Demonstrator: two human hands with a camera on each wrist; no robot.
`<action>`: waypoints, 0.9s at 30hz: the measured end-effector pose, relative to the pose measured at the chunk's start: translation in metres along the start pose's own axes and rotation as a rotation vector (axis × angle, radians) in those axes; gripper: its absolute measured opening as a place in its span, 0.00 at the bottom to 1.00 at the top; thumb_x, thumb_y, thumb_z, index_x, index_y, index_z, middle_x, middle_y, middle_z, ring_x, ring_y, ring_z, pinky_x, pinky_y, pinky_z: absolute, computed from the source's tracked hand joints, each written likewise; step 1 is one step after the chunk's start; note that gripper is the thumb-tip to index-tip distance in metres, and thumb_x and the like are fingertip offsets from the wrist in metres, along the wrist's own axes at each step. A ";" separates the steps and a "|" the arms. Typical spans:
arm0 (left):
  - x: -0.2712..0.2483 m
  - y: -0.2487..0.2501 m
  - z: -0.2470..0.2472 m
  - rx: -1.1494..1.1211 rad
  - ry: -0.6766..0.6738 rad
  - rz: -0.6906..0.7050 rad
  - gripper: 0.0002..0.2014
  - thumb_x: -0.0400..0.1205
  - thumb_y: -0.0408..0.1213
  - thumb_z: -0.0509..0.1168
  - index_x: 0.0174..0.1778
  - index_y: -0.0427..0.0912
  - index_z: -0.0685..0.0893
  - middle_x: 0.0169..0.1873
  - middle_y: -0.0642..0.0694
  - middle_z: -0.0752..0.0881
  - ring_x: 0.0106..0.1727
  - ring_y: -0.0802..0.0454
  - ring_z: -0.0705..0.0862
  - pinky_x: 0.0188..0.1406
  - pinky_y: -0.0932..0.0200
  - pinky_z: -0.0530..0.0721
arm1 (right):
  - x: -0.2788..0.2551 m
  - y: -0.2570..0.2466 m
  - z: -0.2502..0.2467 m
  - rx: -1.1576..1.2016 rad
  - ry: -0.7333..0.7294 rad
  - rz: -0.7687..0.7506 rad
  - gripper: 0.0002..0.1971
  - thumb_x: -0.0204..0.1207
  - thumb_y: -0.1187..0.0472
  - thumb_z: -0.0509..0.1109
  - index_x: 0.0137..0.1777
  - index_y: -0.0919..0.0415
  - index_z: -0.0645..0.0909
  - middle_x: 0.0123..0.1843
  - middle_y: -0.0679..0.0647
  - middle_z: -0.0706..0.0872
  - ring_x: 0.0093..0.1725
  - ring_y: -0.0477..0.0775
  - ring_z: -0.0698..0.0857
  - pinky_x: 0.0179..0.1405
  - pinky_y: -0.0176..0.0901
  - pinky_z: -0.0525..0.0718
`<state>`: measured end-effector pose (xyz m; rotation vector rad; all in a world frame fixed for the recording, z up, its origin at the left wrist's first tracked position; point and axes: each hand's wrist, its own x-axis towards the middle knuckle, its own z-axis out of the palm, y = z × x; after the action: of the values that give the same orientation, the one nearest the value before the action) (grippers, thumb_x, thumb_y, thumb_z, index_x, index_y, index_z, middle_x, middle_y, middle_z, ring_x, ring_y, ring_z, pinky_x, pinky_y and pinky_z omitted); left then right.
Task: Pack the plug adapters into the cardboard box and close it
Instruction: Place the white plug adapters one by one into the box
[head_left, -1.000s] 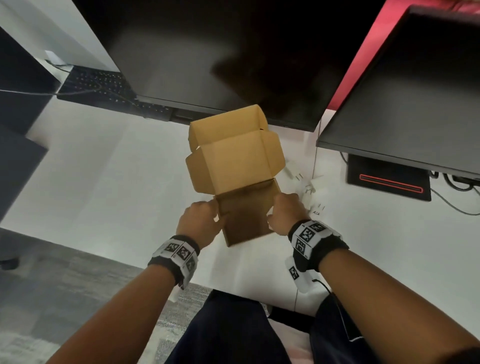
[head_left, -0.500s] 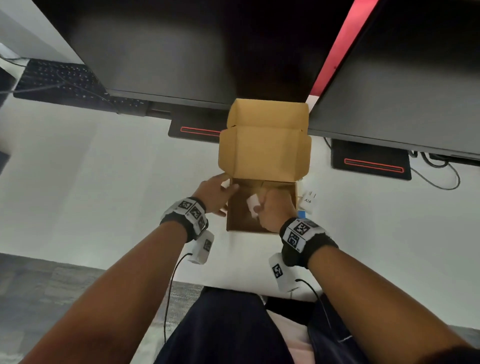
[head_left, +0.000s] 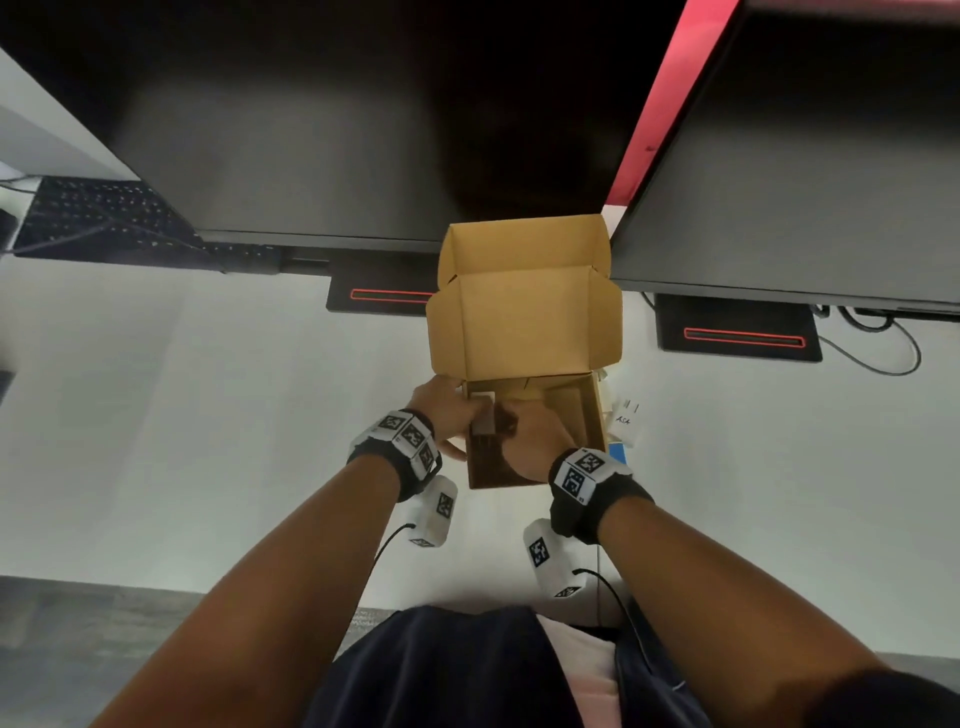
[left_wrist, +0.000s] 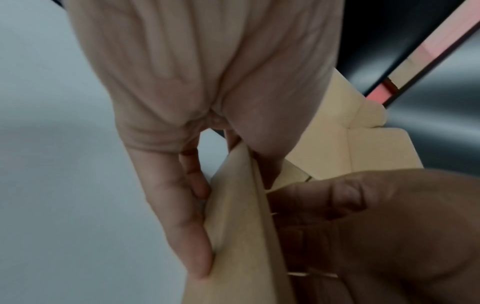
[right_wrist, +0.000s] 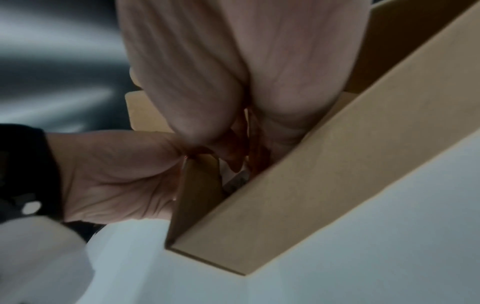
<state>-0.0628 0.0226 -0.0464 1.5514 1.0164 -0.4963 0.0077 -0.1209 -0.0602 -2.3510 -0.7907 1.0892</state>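
One plug adapter (head_left: 482, 420) is going into the cardboard box (head_left: 582, 415), pinched by the right hand (head_left: 530, 441); left hand (head_left: 441, 410) is gripping the left wall. More adapters (head_left: 626, 421) are lying outside, right. Risk: prongs snagging the wall, box sliding.

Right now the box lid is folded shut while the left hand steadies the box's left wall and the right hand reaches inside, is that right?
Not quite: the lid stands open, as the head view shows. The left hand does steady the cardboard box at its left wall, and the right hand reaches inside.
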 end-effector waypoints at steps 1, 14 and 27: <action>0.000 0.000 0.001 0.026 0.022 0.007 0.13 0.79 0.45 0.72 0.57 0.47 0.88 0.51 0.42 0.94 0.50 0.41 0.95 0.35 0.41 0.96 | 0.000 -0.001 0.000 0.001 -0.016 -0.012 0.13 0.79 0.70 0.66 0.61 0.59 0.83 0.52 0.53 0.88 0.53 0.56 0.86 0.50 0.42 0.86; 0.008 -0.019 -0.046 0.078 0.254 -0.090 0.07 0.81 0.34 0.76 0.46 0.46 0.84 0.53 0.43 0.87 0.46 0.46 0.89 0.41 0.44 0.95 | -0.025 0.008 -0.082 0.409 -0.102 -0.015 0.07 0.82 0.58 0.72 0.54 0.59 0.88 0.44 0.58 0.92 0.38 0.50 0.89 0.43 0.42 0.88; 0.019 -0.021 -0.054 0.176 0.227 -0.128 0.20 0.80 0.40 0.77 0.67 0.45 0.85 0.60 0.44 0.89 0.54 0.41 0.91 0.42 0.42 0.97 | 0.035 0.079 -0.108 -0.328 0.148 0.140 0.34 0.75 0.74 0.67 0.80 0.49 0.73 0.71 0.65 0.70 0.63 0.68 0.82 0.62 0.50 0.83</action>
<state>-0.0819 0.0792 -0.0594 1.7346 1.2798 -0.5174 0.1359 -0.1716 -0.0611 -2.7610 -0.8107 0.8798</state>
